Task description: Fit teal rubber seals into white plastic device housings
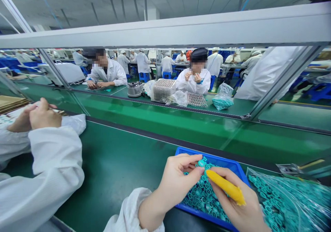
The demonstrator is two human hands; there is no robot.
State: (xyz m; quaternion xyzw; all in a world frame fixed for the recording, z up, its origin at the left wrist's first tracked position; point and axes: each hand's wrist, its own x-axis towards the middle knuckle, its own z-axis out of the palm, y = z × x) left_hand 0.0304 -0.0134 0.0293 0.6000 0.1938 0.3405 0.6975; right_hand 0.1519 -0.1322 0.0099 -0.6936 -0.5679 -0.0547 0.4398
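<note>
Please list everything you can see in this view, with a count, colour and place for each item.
Blue plastic tray: one, blue, on the near bench.
Teal rings: many, teal, heaped in the tray.
Plastic bag: one, clear, right of the tray, full of similar rings.
Workbench: one, green, beneath the tray.
Co-worker's hands: two, white-sleeved, at left.
Seated workers: two, white coats, beyond the glass pane.
Trays of metal parts: two, silver, on the far bench.
Left hand: one, white sleeve, pinching a teal ring.
Right hand: one, gripping a yellow stick above the tray.
</note>
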